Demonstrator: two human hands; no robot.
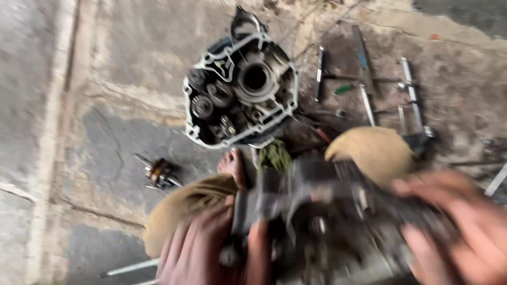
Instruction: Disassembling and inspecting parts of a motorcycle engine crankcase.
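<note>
Both my hands hold a dark, greasy engine part [322, 211] close to the camera, blurred by motion. My left hand [206, 248] grips its left end with the thumb over the front. My right hand [465, 227] clasps its right end. Beyond it, on the concrete floor, lies an open engine crankcase [240, 84] with gears and a round bearing hole showing. My bare foot [232, 166] rests just below the crankcase, and my knees in tan trousers [369, 150] flank the held part.
A small geared shaft [158, 171] lies on the floor to the left. Several wrenches and long tools [364, 79] are scattered at the upper right. A green rag [274, 155] sits under the crankcase. A metal rod [129, 268] lies at the bottom left.
</note>
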